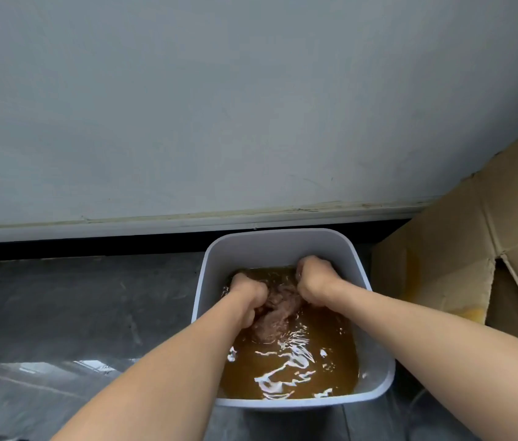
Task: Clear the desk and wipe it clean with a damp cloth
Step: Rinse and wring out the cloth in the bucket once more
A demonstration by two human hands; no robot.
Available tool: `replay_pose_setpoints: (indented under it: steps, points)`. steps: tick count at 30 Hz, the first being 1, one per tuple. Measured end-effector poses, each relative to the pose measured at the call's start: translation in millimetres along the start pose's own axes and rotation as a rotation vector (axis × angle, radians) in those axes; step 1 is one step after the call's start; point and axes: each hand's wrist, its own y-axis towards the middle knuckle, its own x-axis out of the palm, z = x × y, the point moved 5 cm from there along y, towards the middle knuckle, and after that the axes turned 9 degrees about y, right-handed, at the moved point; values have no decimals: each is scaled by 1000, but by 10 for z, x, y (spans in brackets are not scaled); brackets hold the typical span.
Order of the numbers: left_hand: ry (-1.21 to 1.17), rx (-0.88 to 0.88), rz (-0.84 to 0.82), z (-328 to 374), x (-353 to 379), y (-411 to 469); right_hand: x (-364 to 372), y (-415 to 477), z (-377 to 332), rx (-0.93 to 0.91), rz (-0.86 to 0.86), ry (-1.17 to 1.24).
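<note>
Dark floor (60,313) below a grey wall (219,106) bears a tub (267,251) holding cloth (275,316).

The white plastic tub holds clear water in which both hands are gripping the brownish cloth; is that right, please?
Not quite: the head view shows the water in the white plastic tub is murky brown, not clear. The left hand and right hand do grip the brownish cloth.

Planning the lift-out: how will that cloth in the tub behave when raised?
Likely floppy: the cloth bunches and folds between left hand and right hand. Probably heavy for its size and dripping, since it sits soaked in the brown water of the tub.
</note>
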Motion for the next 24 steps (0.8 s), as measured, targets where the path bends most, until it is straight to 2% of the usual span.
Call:
replay_pose_setpoints:
  steps: [2,4,5,7,8,9,13,16,18,20,22,24]
  points:
    - [242,82,98,5,-75,-18,-5,-47,-38,-102,-3,-124]
    - [224,63,113,-14,-99,16,36,-32,18,-61,-21,-99]
    - [109,6,37,-42,-92,39,46,-9,44,-9,-13,-47]
    - [-122,-134,-243,-34,11,-50,82,34,90,109,-16,95]
    - [-133,-144,-336,-5,42,-115,121,39,102,152,-49,139]
    - [-92,-125,-361,5,61,-130,153,33,100,168,-79,145]
    - [20,-91,-220,-33,24,-35,140,5,63,49,-89,-56]
    - [79,-68,-237,-9,-1,-30,89,-8,67,24,-48,-153]
    - [203,-27,-188,-17,-37,-36,42,-16,81,54,18,-120]
    - [345,55,-77,-10,-89,1,24,-10,101,123,57,28]
    - [395,88,-32,-15,-90,13,70,-33,93,209,-13,206]
    - [280,39,-66,-34,-71,26,152,-57,102,257,-112,248]
